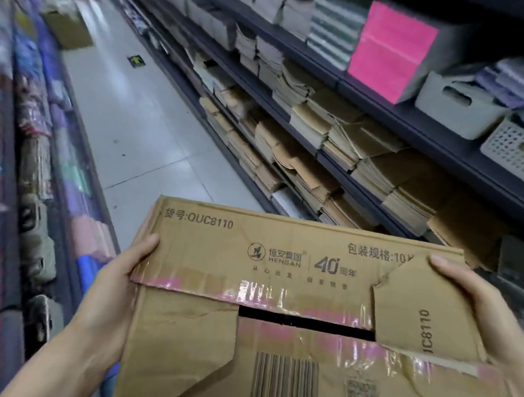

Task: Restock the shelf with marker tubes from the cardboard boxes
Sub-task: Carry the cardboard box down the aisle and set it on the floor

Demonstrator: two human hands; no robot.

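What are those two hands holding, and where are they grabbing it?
A cardboard box. The left hand grips its left edge, the right hand its right edge, each with the thumb on the taped top flaps.

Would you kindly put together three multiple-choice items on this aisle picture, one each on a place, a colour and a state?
1. Where does the bright block of paper sit?
A. on an upper shelf at the right
B. on the floor
C. inside the carton

2. What colour is that block?
A. green
B. pink
C. yellow

3. How is the cardboard box held?
A. by the left hand only
B. resting on the floor, untouched
C. by both hands, flaps folded down with a dark gap between them

Answers:
1 A: it stands beside the grey bin on the shelf.
2 B: its face is vivid pink.
3 C: the left hand and right hand grip opposite ends.
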